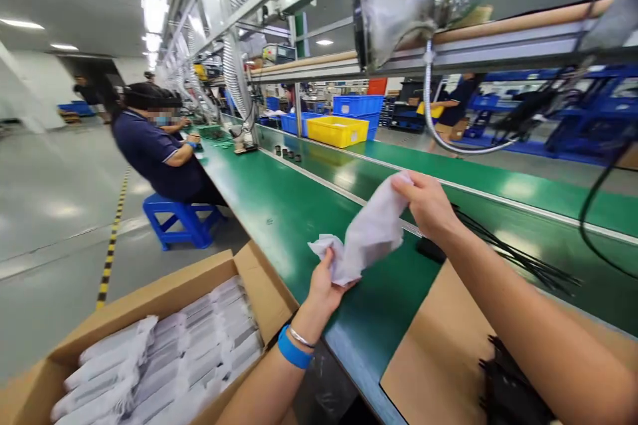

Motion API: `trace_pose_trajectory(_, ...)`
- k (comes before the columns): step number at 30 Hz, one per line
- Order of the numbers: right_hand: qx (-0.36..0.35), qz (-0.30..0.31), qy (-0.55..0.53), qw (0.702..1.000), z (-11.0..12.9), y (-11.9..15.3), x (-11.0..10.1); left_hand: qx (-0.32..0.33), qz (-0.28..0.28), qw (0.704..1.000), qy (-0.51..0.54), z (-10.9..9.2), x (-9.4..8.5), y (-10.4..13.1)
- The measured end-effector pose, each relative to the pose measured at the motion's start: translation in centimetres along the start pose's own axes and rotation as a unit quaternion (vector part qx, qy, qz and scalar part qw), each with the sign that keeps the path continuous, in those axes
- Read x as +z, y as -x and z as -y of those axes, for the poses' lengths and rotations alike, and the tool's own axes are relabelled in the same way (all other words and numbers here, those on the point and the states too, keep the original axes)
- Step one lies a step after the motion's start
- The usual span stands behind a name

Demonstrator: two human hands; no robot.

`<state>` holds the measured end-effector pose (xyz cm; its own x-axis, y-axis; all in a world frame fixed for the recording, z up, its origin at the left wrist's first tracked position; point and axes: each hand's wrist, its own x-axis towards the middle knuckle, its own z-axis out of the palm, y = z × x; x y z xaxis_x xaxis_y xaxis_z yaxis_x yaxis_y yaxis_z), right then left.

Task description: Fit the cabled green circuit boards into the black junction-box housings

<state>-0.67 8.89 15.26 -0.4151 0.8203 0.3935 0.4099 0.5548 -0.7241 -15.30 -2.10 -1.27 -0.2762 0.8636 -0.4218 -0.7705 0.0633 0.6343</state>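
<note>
A crumpled white wrapping sheet (371, 229) is stretched between my two hands above the green bench. My left hand (326, 285) grips its lower left end, thumb on top. Up at the right, my right hand (423, 202) pinches the upper corner between thumb and fingers. Whether anything lies inside the sheet I cannot tell. Left of my left forearm stands an open cardboard box (194, 279) holding rows of white wrapped packets (184, 352). Under my right forearm is a second cardboard piece or box (423, 339) with black parts (513, 378) on it.
Black cables (518, 252) lie on the green bench (279, 206) at right. Small black parts (288, 153) and a yellow bin (337, 131) sit farther back. A co-worker (157, 146) sits at the left beside a blue stool (179, 220). A duct hood (389, 23) hangs overhead.
</note>
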Motion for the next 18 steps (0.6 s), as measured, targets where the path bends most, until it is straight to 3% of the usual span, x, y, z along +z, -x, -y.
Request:
trace_pose_trajectory(2,0.003,0.005,0.039,0.999,-0.2,-1.0,-0.8,0.001,-0.011,1.0,0.003,0.2,0.3,0.0)
trace_pose_trajectory(8,-0.025,0.115,0.192,0.974,0.7,-0.6,-2.4,0.047,-0.051,0.998,-0.001,0.3,0.1,-0.1)
trace_pose_trajectory(13,-0.034,0.081,0.283,0.955,1.3,-0.2,-3.5,0.095,-0.059,0.993,-0.035,0.2,-0.2,-0.7)
trace_pose_trajectory(18,-0.019,0.014,0.289,0.957,1.7,-0.7,-4.6,0.111,-0.045,0.988,-0.101,0.3,-0.6,-1.2)
